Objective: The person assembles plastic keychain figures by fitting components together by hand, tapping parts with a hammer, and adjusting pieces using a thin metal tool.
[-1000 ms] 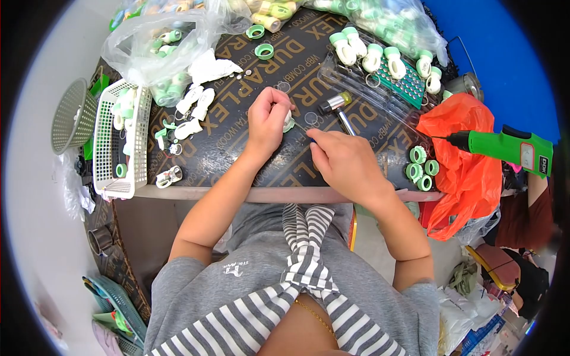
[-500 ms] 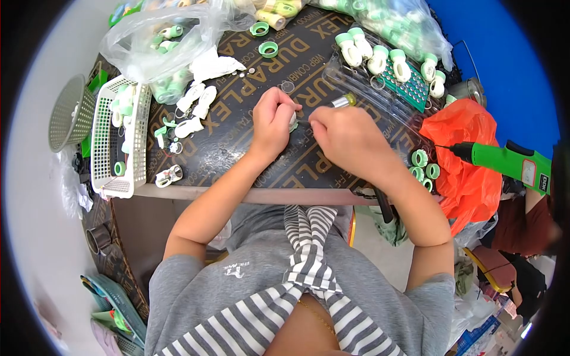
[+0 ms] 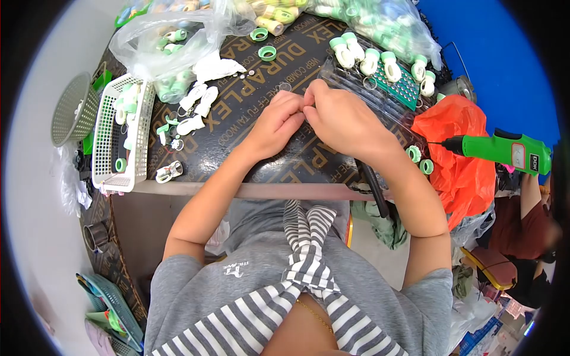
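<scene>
My left hand is closed above the dark printed board, its fingertips meeting those of my right hand. The right hand is also closed in a pinch, and whatever lies between the two hands is hidden by the fingers. Just beyond the fingertips a thin metal ring rests on the board. Left of my left hand lie white keychain-like pieces and small green parts. Two loose green rings sit farther back.
A white basket with green-white pieces stands left. Clear plastic bags fill the back. Bulb-shaped pieces lie by a green tray. At right are a red bag and a green power screwdriver, with another person's arm below it.
My right hand has moved left and up to meet my left hand. The small greenish-white thing at my left fingers and the yellow-green-ended tool are now hidden. The power screwdriver shifted slightly.
</scene>
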The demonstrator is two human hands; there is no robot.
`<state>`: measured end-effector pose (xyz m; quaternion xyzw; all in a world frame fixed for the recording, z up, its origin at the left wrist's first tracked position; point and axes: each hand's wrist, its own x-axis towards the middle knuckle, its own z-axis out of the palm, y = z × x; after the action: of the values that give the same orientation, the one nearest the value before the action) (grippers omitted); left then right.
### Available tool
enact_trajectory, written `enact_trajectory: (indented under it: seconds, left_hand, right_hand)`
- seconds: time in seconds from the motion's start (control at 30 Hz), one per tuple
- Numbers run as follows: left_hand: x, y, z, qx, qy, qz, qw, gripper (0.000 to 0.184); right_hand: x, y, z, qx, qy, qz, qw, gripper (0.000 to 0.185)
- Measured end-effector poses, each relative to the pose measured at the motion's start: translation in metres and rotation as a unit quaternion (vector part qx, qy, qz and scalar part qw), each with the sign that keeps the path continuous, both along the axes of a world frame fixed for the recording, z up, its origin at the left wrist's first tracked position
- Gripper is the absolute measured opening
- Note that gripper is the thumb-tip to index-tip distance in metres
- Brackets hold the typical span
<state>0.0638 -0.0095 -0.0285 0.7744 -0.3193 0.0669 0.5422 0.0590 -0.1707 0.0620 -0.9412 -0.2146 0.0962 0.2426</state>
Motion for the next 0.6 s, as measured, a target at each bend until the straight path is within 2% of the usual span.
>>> enact_trajectory:
  seconds: [0.07,0.13,0.27,0.33,0.37,0.43,0.47,0.53,0.6]
  left_hand:
    - [-0.001,0.000,-0.002,-0.003,0.029,-0.018,0.999,0.020]
    - [-0.003,-0.002,-0.010,-0.006,-0.026,0.006,1.000,0.024]
    - [-0.008,-0.008,-0.011,-0.043,-0.012,0.038,0.998,0.024]
    - [-0.013,-0.009,-0.003,-0.042,0.074,0.093,0.992,0.022]
    - [-0.012,-0.008,-0.007,-0.042,0.073,0.094,0.992,0.022]
    - [-0.007,-0.008,-0.019,-0.052,-0.043,0.073,0.995,0.020]
    - [-0.007,-0.007,-0.018,-0.052,-0.043,0.073,0.995,0.020]
    - [-0.009,-0.004,-0.016,-0.033,0.043,0.082,0.995,0.019]
    - [-0.004,-0.003,-0.014,-0.054,0.040,0.071,0.995,0.016]
  right_hand:
    - [-0.002,0.003,0.001,-0.007,0.009,-0.011,1.000,0.019]
    - [-0.002,0.006,0.000,0.010,-0.002,-0.016,1.000,0.020]
    - [-0.002,0.012,0.009,0.023,0.011,-0.028,0.999,0.023]
    - [0.002,0.014,0.013,0.015,0.047,-0.029,0.998,0.024]
    - [0.002,0.015,0.011,0.015,0.046,-0.028,0.998,0.024]
    - [0.002,0.015,0.006,0.004,0.031,-0.034,0.999,0.029]
    - [0.003,0.014,0.007,0.003,0.031,-0.034,0.999,0.029]
    - [0.007,0.014,0.009,0.060,0.055,-0.038,0.996,0.040]
    - [0.011,0.000,0.015,0.107,0.061,-0.067,0.990,0.051]
